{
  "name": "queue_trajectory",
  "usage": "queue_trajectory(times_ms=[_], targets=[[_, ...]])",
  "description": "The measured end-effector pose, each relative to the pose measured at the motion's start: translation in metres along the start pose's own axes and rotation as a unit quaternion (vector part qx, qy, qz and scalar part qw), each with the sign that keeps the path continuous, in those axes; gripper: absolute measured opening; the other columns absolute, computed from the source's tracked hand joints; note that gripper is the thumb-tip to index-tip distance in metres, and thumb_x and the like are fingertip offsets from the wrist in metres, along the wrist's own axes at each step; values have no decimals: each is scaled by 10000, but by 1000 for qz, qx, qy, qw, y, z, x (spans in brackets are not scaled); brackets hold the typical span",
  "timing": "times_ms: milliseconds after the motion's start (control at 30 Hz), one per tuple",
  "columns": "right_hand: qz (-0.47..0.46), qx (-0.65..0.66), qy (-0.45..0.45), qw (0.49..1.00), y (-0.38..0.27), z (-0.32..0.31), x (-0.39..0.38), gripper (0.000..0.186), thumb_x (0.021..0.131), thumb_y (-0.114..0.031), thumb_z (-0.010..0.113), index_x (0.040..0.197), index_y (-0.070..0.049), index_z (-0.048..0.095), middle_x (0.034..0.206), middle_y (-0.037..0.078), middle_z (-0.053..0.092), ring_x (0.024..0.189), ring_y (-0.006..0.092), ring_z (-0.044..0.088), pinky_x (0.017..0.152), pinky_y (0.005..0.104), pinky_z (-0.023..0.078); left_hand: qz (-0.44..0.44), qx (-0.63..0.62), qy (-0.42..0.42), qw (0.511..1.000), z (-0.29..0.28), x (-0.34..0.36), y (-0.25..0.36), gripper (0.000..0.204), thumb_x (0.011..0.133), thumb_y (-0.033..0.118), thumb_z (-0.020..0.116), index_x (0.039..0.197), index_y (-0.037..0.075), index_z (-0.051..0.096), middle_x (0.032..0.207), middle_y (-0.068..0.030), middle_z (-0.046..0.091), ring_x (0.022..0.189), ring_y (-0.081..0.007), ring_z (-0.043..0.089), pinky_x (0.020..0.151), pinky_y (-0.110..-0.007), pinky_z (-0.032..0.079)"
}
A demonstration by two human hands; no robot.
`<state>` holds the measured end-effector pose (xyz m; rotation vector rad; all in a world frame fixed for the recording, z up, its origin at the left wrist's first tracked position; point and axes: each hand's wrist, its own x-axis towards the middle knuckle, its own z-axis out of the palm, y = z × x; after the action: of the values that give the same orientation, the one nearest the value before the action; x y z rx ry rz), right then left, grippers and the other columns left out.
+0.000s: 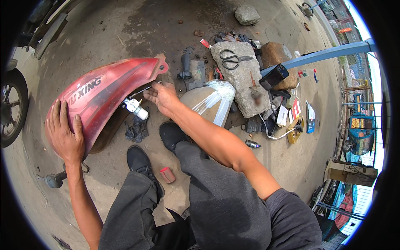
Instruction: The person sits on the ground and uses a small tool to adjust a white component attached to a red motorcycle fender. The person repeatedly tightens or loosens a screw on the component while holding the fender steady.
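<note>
Red motorcycle fuel tank (pixel 104 91) is propped on bare concrete, at the left front of a seated worker, its pointed end angled away and its hollow underside turned toward the knees. Its broad end is steadied by the left hand (pixel 68 131), laid flat with the thumb spread from the fingers. By the lower edge, a slim metal rod (pixel 144 89) appears to be pinched between the thumb and fingertips of the right hand (pixel 164 100), its far end close to a silver fitting (pixel 136 108); whether the two touch cannot be told. Crumpled black plastic (pixel 137 128) is seen on the ground just below, and scissors (pixel 233 59) are laid on a stone slab (pixel 237 93) to the right. The fitting, by appearances, is being fastened or loosened; for the next move, the tank would need to be kept braced and the rod lined up squarely before any force is applied.
</note>
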<state>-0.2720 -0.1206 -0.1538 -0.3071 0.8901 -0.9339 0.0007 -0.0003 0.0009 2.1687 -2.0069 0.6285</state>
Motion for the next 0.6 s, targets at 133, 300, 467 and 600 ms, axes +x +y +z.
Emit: queue_trajectory(times_ms=[133,300,467,600], targets=[[-68,-49,-23,996,-11,10,-9,191,972,-153,531,1094,-7,536,927,89,632,784,174,646,699,319,571,-3,-1,1,1000,1,1,1,497,956,364,529,1361,75,548,1454,-112,485,1357,-306,421,1158,-449,257],[-91,-51,-30,994,-10,10,-12,222,971,-171,547,1111,0,529,938,88,638,787,165,650,707,307,573,-10,5,-7,1000,1,-1,1,505,961,378,520,1375,89,540,1467,-105,473,1372,-298,407,1170,-450,241],[-86,-31,-35,995,-8,9,-11,226,960,-169,563,1104,2,531,928,93,633,775,169,651,695,303,569,-12,3,-9,1000,3,-1,0,507,962,380,519,1381,94,537,1470,-101,471,1377,-295,403,1175,-451,235],[-69,-13,-34,997,-6,7,-10,198,963,-139,543,1096,7,534,918,94,627,769,181,655,691,313,574,-1,6,0,1000,1,-1,0,487,976,345,513,1379,71,528,1471,-113,465,1368,-300,411,1148,-431,265]])
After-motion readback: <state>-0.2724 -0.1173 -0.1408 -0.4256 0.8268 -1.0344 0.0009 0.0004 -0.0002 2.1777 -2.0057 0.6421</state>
